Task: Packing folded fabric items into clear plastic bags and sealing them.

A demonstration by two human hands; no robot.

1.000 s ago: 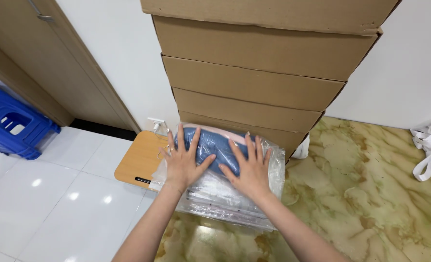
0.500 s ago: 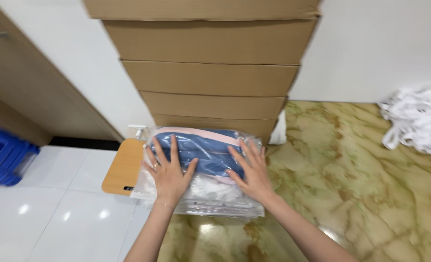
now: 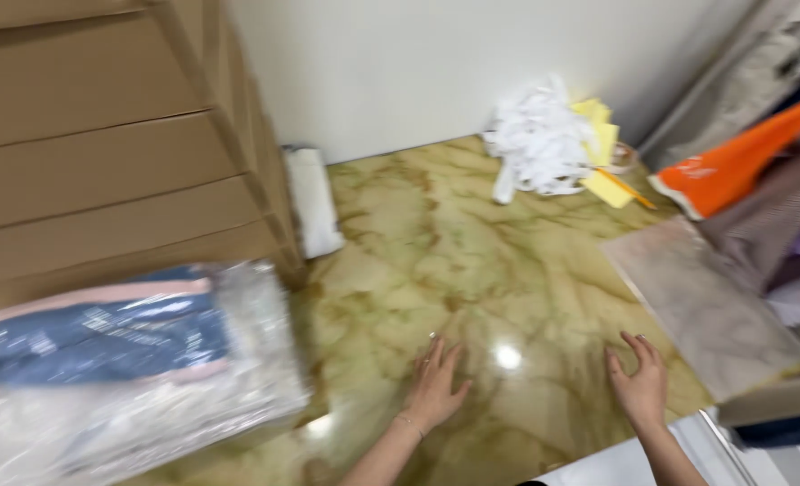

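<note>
The whole view was smeared by motion. My left hand [image 3: 433,382] and right hand [image 3: 638,382] showed only to the forearms, the rest cut off at the bottom edge. The plastic-wrapped stack of packages [image 3: 130,360] ran off the left edge, its contents too blurred to tell. The cardboard boxes [image 3: 103,153] were cropped at top and left. The orange fabric [image 3: 733,162] and the heap beside it ran off the right edge, indistinct.

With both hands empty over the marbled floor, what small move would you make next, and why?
Probably reach the right hand toward the flat pinkish sheet just beyond its fingers: both it and the left hand are open and hold nothing, and the sheet lies nearest.
</note>
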